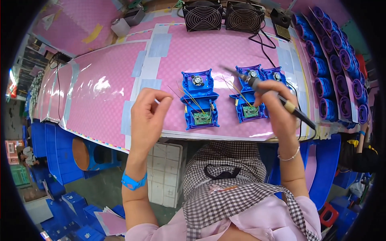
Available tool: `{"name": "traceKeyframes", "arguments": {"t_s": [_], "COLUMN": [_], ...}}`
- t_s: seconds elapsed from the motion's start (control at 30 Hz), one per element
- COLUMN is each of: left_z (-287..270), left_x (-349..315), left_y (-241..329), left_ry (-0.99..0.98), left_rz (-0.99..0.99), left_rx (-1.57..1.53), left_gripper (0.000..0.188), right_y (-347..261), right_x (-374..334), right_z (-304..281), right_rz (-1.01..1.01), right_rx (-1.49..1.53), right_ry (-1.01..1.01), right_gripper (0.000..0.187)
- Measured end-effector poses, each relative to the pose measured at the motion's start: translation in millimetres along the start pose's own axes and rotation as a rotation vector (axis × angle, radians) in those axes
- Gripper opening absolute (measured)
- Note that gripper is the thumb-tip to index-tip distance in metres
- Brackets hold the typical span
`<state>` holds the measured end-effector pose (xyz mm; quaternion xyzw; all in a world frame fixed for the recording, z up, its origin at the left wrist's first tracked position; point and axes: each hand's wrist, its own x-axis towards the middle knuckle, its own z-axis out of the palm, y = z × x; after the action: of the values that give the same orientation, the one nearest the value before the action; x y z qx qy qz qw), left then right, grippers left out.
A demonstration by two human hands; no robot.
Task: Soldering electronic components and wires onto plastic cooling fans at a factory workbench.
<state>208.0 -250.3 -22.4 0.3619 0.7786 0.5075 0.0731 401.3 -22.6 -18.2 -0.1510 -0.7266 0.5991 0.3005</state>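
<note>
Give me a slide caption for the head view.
Right hand holds soldering iron over blue housings; left hand pinches thin wire.

Premises: a small electronics assembly workshop. Evidence: a long bench covered in pink sheeting patched with tape; two fans at its far edge; blue plastic housings with exposed green circuit boards and loose wires; a soldering iron with its cord; rows of blue and purple casings stacked at the right; blue crates and a stool on the concrete floor below.
</note>
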Motion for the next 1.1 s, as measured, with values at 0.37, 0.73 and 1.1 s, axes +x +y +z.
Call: {"name": "traceKeyframes", "arguments": {"t_s": [0.37,0.73,1.1], "left_z": [36,43,44], "left_x": [11,19,21], "left_y": [0,1,0], "left_ry": [-0.046,-0.087,-0.089], "left_rz": [0.106,0.044,0.047], "left_rx": [0.302,0.281,0.283], "left_gripper": [0.011,0.01,0.01], "right_y": [44,49,52], "right_x": [2,10,11], "right_z": [28,31,31], "right_rz": [0.04,0.134,0.107], "right_rx": [-0.1,-0.027,-0.041], "right_ry": [-0.037,-0.048,-0.061], "right_gripper": [0.021,0.021,0.022]}}
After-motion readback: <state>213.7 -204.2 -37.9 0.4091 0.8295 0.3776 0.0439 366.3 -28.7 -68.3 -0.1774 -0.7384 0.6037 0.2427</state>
